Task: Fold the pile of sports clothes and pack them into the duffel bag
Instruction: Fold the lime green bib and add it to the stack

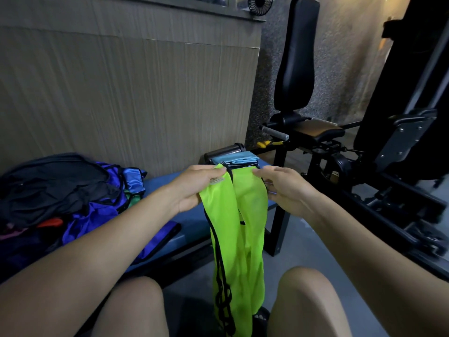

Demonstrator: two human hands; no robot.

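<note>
A neon green bib with black trim [239,239] hangs in front of me, down between my knees. My left hand [196,186] pinches one shoulder strap at the top, and my right hand [284,188] pinches the other strap beside it. On the blue bench [192,215] to my left lies a pile of sports clothes [73,195]: black, blue and purple pieces. A folded light blue cloth [239,158] rests at the bench's far end. No duffel bag shows clearly in this view.
A dark cylindrical bottle [224,150] lies behind the folded cloth. A black gym machine with a padded seat [315,131] and tall backrest [297,57] stands to the right. A panelled wall [121,88] runs behind the bench. Grey floor [313,244] lies below.
</note>
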